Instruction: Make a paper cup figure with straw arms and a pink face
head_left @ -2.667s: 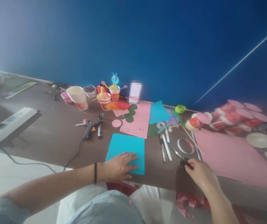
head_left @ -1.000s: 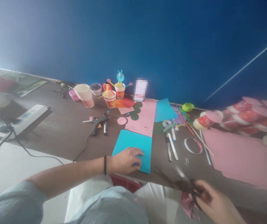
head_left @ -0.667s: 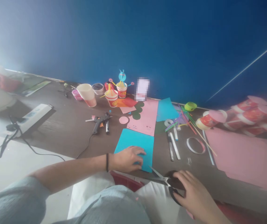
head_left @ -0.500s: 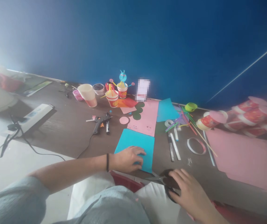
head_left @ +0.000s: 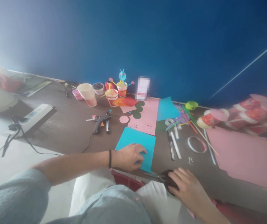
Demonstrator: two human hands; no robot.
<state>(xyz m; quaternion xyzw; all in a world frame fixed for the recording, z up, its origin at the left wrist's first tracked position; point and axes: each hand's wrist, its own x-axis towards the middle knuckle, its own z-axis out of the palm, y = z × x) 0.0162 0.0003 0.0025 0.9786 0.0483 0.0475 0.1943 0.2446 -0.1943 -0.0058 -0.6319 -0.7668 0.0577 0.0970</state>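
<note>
A light-blue sheet of paper point(head_left: 133, 137) lies on the table in front of me. My left hand point(head_left: 131, 157) rests on its lower half, fingers bent and apart over the sheet. Black-handled scissors point(head_left: 158, 176) are in my right hand point(head_left: 186, 185), its fingers through and around the handles. The blades point left, close together, just below the sheet's bottom edge. Whether they touch the paper, I cannot tell. Above the blue sheet is a pink sheet point(head_left: 150, 115) with dark green rounded shapes point(head_left: 137, 115) on it.
Left stand a glue gun point(head_left: 100, 121) and a power strip point(head_left: 36, 116). Behind are decorated paper cups point(head_left: 112, 99) and a large cup point(head_left: 88, 95). Right lie pens point(head_left: 175, 144), a tape ring point(head_left: 197, 144), coloured sticks point(head_left: 188, 116), pink sheets point(head_left: 245, 158) and stacked red cups point(head_left: 257, 112).
The scissors' blades and handles have come closer together as my right hand closed. My left hand stays on the blue sheet, almost unmoved. The view has shifted slightly.
</note>
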